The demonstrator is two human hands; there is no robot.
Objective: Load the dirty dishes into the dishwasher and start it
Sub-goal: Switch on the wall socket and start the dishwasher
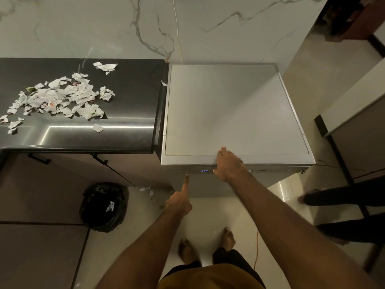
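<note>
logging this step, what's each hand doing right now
left hand: holds nothing, index finger pointing at the dishwasher front
right hand: open, resting on the dishwasher's top front edge

A black counter (129,97) lies at ten o'clock, with a heap of torn paper scraps (60,97) on it. At eight o'clock a black bin bag (98,197) stands on the floor (208,215). A thin orange cable (256,245) runs at five o'clock. Another person's legs (343,197) are at three o'clock.
</note>
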